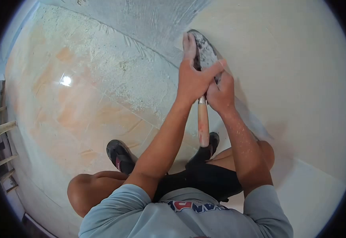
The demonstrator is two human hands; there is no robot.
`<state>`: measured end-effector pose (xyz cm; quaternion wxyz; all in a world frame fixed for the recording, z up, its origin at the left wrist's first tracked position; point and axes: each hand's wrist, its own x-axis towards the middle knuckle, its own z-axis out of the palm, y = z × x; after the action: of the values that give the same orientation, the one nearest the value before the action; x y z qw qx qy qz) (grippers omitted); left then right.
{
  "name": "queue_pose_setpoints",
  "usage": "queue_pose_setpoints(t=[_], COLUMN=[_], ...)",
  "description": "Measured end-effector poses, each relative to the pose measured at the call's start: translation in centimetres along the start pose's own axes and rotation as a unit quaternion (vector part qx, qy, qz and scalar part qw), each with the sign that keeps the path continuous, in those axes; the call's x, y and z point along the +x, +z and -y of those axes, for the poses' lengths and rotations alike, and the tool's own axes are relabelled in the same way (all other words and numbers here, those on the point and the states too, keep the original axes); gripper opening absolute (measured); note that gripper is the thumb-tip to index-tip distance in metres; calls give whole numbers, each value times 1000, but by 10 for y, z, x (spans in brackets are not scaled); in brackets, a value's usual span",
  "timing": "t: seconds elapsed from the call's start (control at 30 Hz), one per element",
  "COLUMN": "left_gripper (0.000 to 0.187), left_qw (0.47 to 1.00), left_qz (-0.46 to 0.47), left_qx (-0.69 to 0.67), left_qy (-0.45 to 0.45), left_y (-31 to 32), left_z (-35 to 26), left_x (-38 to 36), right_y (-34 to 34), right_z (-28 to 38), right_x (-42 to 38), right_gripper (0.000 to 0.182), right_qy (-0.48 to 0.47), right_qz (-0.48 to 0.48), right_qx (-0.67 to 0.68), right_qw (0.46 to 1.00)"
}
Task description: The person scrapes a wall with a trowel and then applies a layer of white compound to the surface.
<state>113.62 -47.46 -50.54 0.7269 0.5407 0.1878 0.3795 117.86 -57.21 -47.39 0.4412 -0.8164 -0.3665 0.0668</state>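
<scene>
Nearest is the person's grey shirt [181, 222]; folds and the bottom edge of view hide some of its letters. Past it are black shorts [202, 180], with one bare knee on each side. The left shoe [118, 154] shows quite well, but the right shoe [198, 156] is partly covered by the leg and the tool's handle.

The trowel [203, 123] is in the middle, a little right. Its wooden handle points back at the person, and no hand is on it. The left hand [192, 77] is spread out, with straight fingers on the left side of the blade and the thumb reaching right. The right hand [221, 91] is bent around the blade's right side; most of its fingertips are hidden. Both hands cover the lower blade.

To the left, the orange floor [71, 113] is smeared white, so its tile lines are hard to see. To the right is a pale, smooth surface [288, 63]. Farther off, past the blade, a grey, streaky patch [149, 22] is cut off. A ladder-like thing [1, 130] at far left is cut off too.
</scene>
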Motion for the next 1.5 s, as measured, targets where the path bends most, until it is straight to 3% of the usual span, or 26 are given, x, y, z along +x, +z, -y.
queue_pose_setpoints(t=[0.03, 0.33, 0.47, 0.6, 0.83, 0.97, 1.1, 1.33, 1.5], left_gripper=[111, 108, 110, 108, 108, 108, 109, 109, 113], left_qw=[999, 999, 1000, 998, 999, 999, 999, 998, 999], left_qz=[-2, -20, -13, -58, -46, -54, -40, -56, -38], left_qx=[12, 27, -19, 7, -19, -5, -16, 6, -29], left_qy=[31, 22, -17, 11, -6, 3, -12, 6, -15], left_y=[2, -8, -2, -9, 2, -9, 8, -2, 17], left_z=[6, -9, -13, -10, -9, -9, -6, -4, 1], left_x=[-2, 5, -5, 10, -3, 10, -9, 11, -9], right_y=[-1, 2, -2, 8, -9, -2, -10, -6, -18], right_z=[0, 20, 16, 26, 22, 23, 11, 12, 11], right_x=[-5, 6, -3, 18, 4, 17, -3, 15, -5], right_gripper=[20, 19, 20, 22, 21, 23, 22, 20, 19], right_qy=[-4, 17, -19, 48, 53, 61, 39, 11, 53], right_qz=[-7, 15, -10, 34, 43, 72, 13, 55, 17], right_qx=[11, -5, 11, -5, -4, -95, -1, -61, -7], right_qw=[1000, 1000, 1000, 998, 998, 991, 999, 997, 998])
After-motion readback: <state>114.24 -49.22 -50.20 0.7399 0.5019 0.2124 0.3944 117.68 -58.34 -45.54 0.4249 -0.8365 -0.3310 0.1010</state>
